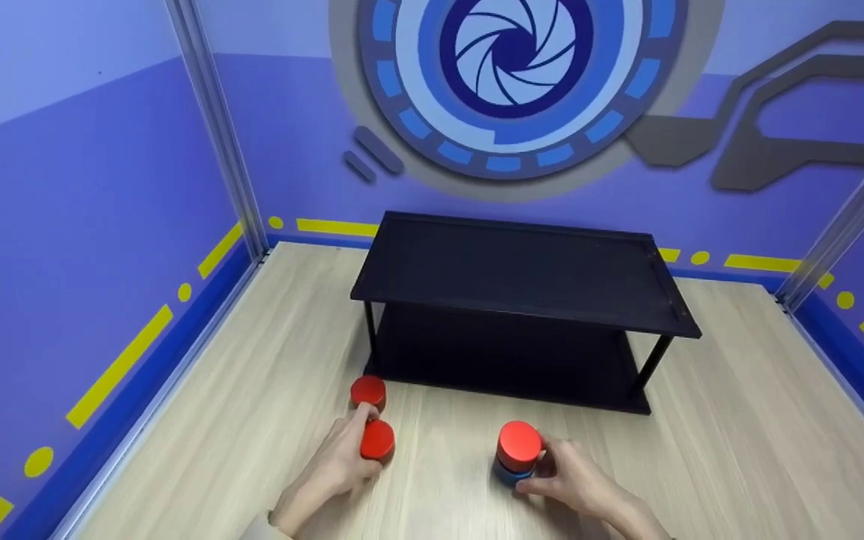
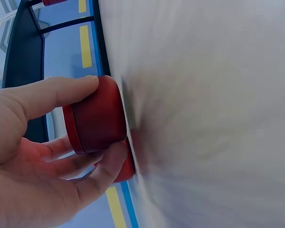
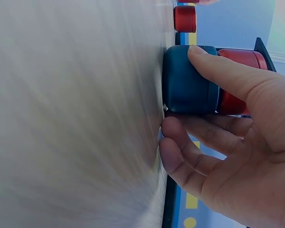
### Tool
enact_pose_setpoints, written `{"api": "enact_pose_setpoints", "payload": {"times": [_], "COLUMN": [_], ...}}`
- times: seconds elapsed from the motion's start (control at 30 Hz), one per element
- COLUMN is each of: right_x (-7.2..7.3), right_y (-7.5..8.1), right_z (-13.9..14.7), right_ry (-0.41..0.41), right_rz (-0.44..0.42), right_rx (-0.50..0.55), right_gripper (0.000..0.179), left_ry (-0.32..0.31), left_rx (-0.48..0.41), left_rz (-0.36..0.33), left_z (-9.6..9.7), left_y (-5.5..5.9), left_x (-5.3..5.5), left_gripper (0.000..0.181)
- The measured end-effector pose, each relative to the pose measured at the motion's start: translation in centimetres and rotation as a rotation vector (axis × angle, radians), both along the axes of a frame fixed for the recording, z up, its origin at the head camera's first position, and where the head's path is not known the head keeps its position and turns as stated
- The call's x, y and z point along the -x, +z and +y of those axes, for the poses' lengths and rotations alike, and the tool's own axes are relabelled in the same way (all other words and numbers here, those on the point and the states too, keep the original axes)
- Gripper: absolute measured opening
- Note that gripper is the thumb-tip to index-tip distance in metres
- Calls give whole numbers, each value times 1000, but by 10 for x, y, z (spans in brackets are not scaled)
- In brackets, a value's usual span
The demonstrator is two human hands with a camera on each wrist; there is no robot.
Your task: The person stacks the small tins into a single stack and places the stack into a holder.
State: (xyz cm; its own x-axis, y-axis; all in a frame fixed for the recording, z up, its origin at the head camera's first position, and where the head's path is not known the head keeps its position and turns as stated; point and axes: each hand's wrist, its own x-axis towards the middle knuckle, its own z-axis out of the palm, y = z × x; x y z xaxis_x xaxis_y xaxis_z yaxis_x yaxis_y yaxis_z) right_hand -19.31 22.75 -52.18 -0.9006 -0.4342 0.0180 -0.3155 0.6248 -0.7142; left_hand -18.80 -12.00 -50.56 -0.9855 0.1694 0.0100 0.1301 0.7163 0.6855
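Observation:
My left hand [image 1: 334,457] grips a small red tin [image 1: 378,441] between thumb and fingers, low at the tabletop. Just beyond those fingers stands a second red tin [image 1: 368,391], partly covered by them; the left wrist view shows a bit of this far tin [image 2: 127,168] behind the held one [image 2: 97,118]. On the right, a red tin [image 1: 520,444] sits on top of a blue tin [image 1: 511,472]. My right hand [image 1: 578,476] holds the blue tin, its thumb on the side of the blue body [image 3: 185,80] in the right wrist view.
A black two-tier shelf [image 1: 522,262] stands behind the tins, its lower board resting on the wood-grain table [image 1: 439,480]. Blue-purple printed walls [image 1: 79,225] enclose the table at the left, back and right, with metal corner posts [image 1: 214,127].

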Motion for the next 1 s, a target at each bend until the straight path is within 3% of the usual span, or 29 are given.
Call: {"api": "enact_pose_setpoints", "payload": {"times": [0.5,1.0], "right_x": [0,-1], "right_y": [-3,-3], "right_z": [2,2], "right_ry": [36,26], "right_rz": [53,81], "right_rx": [30,19], "right_gripper": [51,52], "left_ry": [-73,-106], "left_rx": [29,27], "left_rz": [102,60], "left_z": [19,37], "left_y": [15,22], "left_x": [5,10], "left_gripper": [57,60]}}
